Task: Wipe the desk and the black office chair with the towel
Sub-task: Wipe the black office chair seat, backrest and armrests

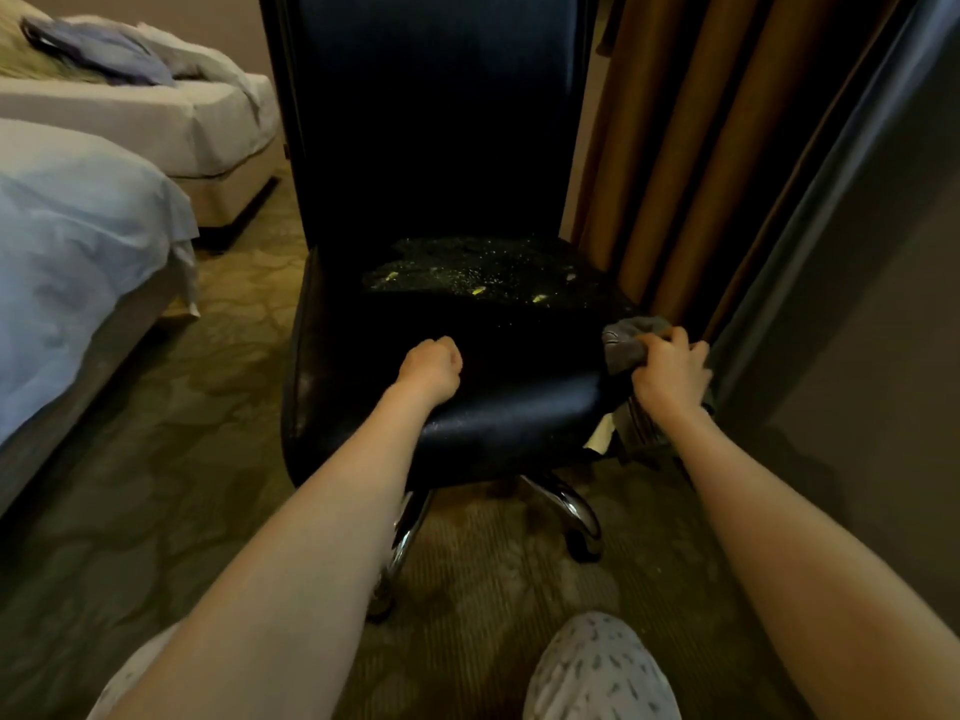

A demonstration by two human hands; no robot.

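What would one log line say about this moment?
step: chair | right hand: grips towel at seat's right edge | left hand: fist over seat front | specks: on seat rear

Chair (431, 122) top cut off; towel (626, 345) partly under right hand (670, 374).

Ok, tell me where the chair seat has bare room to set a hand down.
Bare: the front strip of the seat between the left hand and the right hand gripping the towel, and its front-left corner. Crowded: the back, below the backrest, strewn with crumbs.
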